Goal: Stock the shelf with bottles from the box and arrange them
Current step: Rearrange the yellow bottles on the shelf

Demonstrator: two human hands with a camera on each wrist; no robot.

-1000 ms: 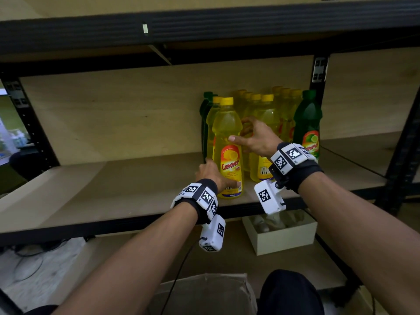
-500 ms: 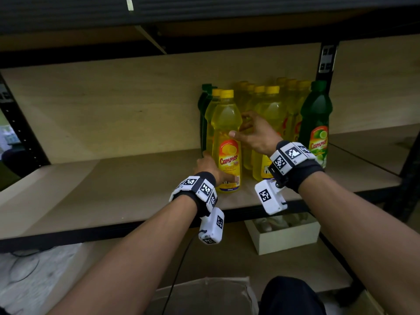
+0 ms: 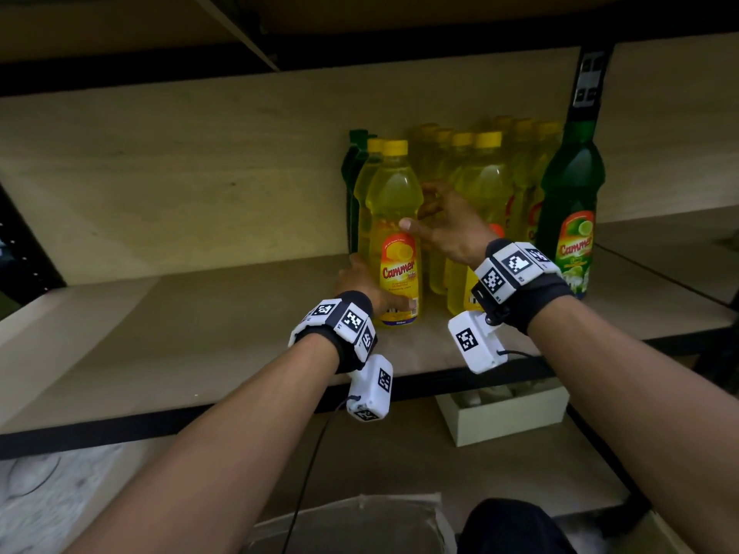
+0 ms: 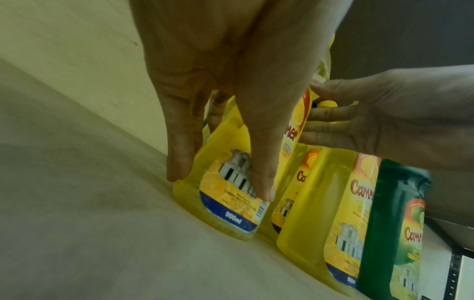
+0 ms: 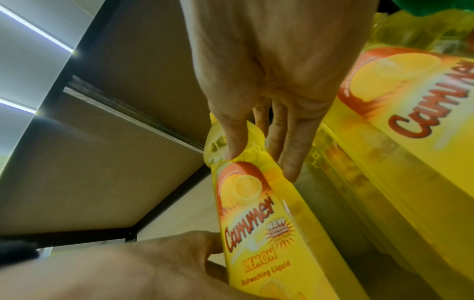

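A yellow Cammer lemon bottle stands upright on the wooden shelf, in front of the left row of bottles. My left hand grips its base, thumb on the front label and fingers round the left side, as the left wrist view shows on the bottle. My right hand holds its upper body, thumb at the front and fingers behind. In the right wrist view the thumb rests just above the label of the bottle and the fingers lie along its right side.
Several yellow bottles stand in rows to the right, with a green bottle at the far right and dark green ones at the back left. A white box sits on the lower shelf. A cardboard box lies below.
Both hands have slid the yellow bottle a little further back from the shelf's front edge, keeping the same hold. My head has come closer.
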